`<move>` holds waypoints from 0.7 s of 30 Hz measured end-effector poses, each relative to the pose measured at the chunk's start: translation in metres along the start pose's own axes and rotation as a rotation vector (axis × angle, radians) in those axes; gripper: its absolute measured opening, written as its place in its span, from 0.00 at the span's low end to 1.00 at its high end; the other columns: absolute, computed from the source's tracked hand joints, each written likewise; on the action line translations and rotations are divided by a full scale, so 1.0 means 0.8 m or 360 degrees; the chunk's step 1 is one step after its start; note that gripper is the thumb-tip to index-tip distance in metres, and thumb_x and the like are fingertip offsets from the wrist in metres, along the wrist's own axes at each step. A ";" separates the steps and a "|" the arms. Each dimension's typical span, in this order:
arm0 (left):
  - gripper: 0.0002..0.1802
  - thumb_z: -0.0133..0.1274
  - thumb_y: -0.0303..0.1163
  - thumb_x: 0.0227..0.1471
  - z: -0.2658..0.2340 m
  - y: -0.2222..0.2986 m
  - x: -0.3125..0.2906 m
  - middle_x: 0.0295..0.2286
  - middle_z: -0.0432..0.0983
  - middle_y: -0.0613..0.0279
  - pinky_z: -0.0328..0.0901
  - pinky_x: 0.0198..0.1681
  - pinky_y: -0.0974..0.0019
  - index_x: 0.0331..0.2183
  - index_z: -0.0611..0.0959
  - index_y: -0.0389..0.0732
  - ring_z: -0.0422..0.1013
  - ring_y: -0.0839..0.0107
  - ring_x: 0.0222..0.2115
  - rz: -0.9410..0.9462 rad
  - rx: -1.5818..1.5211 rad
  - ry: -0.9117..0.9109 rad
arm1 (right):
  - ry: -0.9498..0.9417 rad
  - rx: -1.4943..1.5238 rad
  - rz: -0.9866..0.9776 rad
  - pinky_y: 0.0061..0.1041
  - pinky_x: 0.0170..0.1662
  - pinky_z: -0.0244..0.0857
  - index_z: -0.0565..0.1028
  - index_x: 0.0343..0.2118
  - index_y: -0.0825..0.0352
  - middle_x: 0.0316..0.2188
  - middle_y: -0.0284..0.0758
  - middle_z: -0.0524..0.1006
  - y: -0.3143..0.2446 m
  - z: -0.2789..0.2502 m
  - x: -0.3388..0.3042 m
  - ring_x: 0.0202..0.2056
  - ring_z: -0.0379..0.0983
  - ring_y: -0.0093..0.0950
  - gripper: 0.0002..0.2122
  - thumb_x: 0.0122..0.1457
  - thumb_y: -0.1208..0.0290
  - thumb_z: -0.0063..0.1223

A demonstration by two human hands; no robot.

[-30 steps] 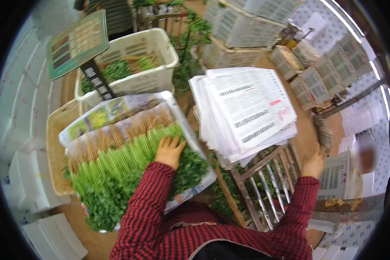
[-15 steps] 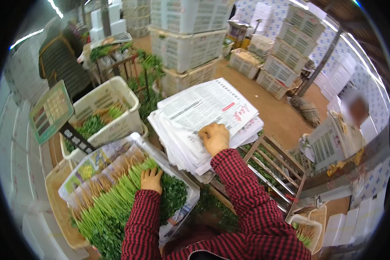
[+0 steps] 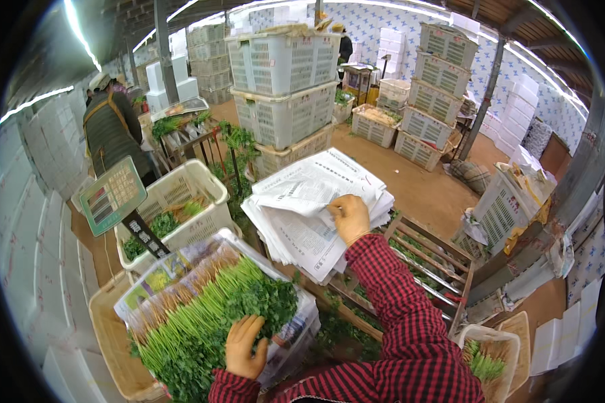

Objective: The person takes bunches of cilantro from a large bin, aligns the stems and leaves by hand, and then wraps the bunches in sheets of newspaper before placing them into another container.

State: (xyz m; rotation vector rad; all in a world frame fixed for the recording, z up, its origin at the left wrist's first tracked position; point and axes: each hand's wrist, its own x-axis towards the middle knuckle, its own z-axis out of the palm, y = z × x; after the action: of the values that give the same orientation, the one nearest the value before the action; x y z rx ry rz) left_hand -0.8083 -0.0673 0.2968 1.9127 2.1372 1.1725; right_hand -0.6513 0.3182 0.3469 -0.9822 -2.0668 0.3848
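My right hand (image 3: pixel 351 218) pinches the edge of a newspaper sheet (image 3: pixel 296 191), whose near part curls up off the newspaper stack (image 3: pixel 275 232). Over the leafy ends of the bunched greens (image 3: pixel 208 302), my left hand (image 3: pixel 245 346) is held with its fingers stretched out and thumb apart, seemingly holding nothing. The greens lie in rows, with brown roots at the far left and dark leaves at the near right. Printed paper (image 3: pixel 138 289) lines the container under them and sticks out around their edges.
A scale display (image 3: pixel 114 195) stands on a dark post beside a cream crate (image 3: pixel 212 181) partly filled with greens. Tall stacked crates (image 3: pixel 282 111) rise beyond the newspapers. A slatted wooden rack (image 3: pixel 430 262) is at my right. At the far left, a person (image 3: pixel 111 127) faces away.
My right hand has lifted the newspaper sheet's edge into a curl. My left hand has moved nearer me, from the green stalks to the leafy ends. The view has tilted up.
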 end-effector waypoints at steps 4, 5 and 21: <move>0.26 0.60 0.23 0.46 0.000 -0.001 -0.105 0.45 0.81 0.43 0.68 0.54 0.50 0.51 0.82 0.35 0.77 0.45 0.46 -0.0408 -0.0154 0.0070 | 0.0436 -0.0203 -0.0050 0.42 0.55 0.68 0.82 0.28 0.67 0.47 0.47 0.81 0.083 -0.039 -0.084 0.49 0.76 0.47 0.03 0.51 0.78 0.60; 0.26 0.60 0.22 0.47 -0.005 0.005 -0.117 0.47 0.80 0.46 0.67 0.56 0.52 0.52 0.82 0.37 0.76 0.48 0.49 -0.0558 -0.0192 0.0069 | 0.0490 -0.0124 0.0065 0.43 0.61 0.63 0.81 0.25 0.68 0.55 0.50 0.76 0.094 -0.042 -0.104 0.56 0.70 0.51 0.01 0.50 0.80 0.61; 0.58 0.74 0.36 0.37 0.185 0.086 0.109 0.65 0.57 0.42 0.42 0.67 0.31 0.67 0.61 0.41 0.49 0.42 0.68 -0.0062 -0.0497 0.0029 | -0.0263 -0.0011 -0.0785 0.46 0.66 0.58 0.79 0.35 0.63 0.66 0.49 0.65 -0.075 -0.103 -0.219 0.68 0.58 0.50 0.07 0.51 0.74 0.58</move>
State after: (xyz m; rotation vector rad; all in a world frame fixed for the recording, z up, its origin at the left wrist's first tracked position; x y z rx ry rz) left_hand -0.6979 0.0780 0.2673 1.7239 1.8557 1.4219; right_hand -0.5517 0.1415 0.3394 -0.4265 -2.3696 0.2028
